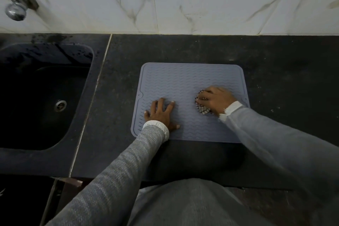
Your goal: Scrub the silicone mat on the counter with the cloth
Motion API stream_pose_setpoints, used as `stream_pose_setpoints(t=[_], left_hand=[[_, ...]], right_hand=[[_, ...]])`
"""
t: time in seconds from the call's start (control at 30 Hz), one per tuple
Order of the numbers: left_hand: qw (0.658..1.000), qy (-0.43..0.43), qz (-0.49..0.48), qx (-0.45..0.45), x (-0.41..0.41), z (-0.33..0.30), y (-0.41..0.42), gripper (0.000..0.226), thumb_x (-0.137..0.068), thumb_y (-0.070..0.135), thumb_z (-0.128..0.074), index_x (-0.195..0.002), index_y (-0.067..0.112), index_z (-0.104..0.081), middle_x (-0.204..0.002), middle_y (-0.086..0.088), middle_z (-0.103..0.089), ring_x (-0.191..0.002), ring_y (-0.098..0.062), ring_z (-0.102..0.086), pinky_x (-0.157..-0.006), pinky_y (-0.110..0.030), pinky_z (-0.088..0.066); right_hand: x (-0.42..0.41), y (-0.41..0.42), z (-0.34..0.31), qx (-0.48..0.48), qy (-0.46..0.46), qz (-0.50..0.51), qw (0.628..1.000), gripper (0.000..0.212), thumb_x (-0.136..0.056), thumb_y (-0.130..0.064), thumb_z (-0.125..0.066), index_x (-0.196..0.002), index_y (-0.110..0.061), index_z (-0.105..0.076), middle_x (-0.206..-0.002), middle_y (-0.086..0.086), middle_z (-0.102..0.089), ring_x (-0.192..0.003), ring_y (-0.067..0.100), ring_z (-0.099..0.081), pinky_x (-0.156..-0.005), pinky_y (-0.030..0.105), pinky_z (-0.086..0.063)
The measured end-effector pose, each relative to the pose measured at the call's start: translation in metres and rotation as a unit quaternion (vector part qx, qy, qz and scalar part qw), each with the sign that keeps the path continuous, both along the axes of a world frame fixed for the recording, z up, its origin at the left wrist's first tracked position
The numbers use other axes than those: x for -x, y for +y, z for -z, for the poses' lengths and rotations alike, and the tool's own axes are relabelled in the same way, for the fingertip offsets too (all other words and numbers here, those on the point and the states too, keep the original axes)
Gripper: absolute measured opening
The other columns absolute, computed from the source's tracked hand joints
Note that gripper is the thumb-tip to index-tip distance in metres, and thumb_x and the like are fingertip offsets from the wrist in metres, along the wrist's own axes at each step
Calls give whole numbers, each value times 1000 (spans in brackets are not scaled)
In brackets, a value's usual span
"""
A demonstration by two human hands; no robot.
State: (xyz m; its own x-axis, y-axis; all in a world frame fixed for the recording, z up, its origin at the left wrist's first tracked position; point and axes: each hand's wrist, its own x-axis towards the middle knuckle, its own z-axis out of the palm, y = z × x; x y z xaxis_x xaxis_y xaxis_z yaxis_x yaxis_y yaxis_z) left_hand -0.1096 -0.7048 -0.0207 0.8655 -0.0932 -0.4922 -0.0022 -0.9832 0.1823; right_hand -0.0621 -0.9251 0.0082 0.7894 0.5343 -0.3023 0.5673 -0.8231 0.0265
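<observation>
Nearest the viewer, two grey knit sleeves [117, 169] with white cuffs reach over the front edge of a dark stone counter [275, 71] onto the silicone mat [183, 80] — a grey-blue rectangle with rounded corners, a raised rim and rows of wavy ridges, lying flat to the right of the sink. The left hand [161, 113] rests flat and splayed on the mat's near-left part, holding nothing, while the motion-blurred right hand [216, 100] is curled over a bunched checked cloth [201, 108], pressing it onto the mat's right part. Further left lies the recessed black sink [22, 134] with its round metal drain [60, 105]; beyond stands a white veined marble-look tile wall [201, 11] bearing a chrome tap [14, 5].
</observation>
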Motion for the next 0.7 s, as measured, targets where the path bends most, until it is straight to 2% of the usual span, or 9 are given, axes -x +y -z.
stream_pose_setpoints(t=[0.1,0.17,0.27,0.33,0.43,0.53,0.7], left_hand=[[1000,2,2,-3,0,0,0,93,-78,57,-65,-149,40,-6,-157,0,8,-145,-30,8,-114,-59,-11],[1000,5,4,-3,0,0,0,93,-79,56,-64,-149,40,-6,-157,0,9,-145,-31,9,-114,-60,-11],[1000,8,1,-4,0,0,-1,94,-78,57,-65,-149,40,-5,-157,0,9,-145,-31,9,-114,-60,-10],[1000,8,-2,-6,-1,0,-2,94,-77,57,-65,-149,40,-5,-157,0,9,-145,-31,9,-114,-59,-10],[1000,12,-5,-10,-2,0,-3,95,-77,58,-65,-149,41,-5,-157,0,10,-145,-31,10,-115,-59,-10],[1000,9,1,-6,-1,1,-1,94,-78,57,-64,-149,40,-5,-157,0,10,-145,-31,9,-114,-60,-10],[1000,2,3,-7,0,1,-1,94,-78,58,-64,-149,39,-6,-157,0,9,-145,-31,8,-114,-60,-12]], right_hand=[[-2,-27,-6,59,31,3,998,45,-92,-22,-52,-136,-29,-43,-144,-3,-38,-130,23,-30,-106,38,-27],[-4,-32,-7,59,30,-14,998,53,-85,-22,-62,-135,-29,-45,-144,-5,-40,-129,24,-31,-105,39,-30],[-8,-8,-4,-42,-4,4,999,50,-83,-18,-64,-131,-25,-51,-139,-1,-46,-125,27,-37,-103,40,-33],[-10,24,-2,-68,-13,-22,997,48,-85,-15,-61,-131,-22,-51,-140,3,-46,-125,31,-37,-101,42,-33],[-10,51,1,-6,1,-51,999,47,-91,-21,-52,-136,-24,-43,-146,-1,-36,-132,27,-27,-105,41,-29],[-5,26,-2,10,3,-38,999,46,-94,-23,-46,-139,-26,-39,-148,-1,-33,-133,26,-26,-107,40,-29],[0,-22,-2,39,14,-19,999,55,-86,-14,-59,-138,-24,-42,-145,0,-39,-129,27,-31,-104,40,-34]])
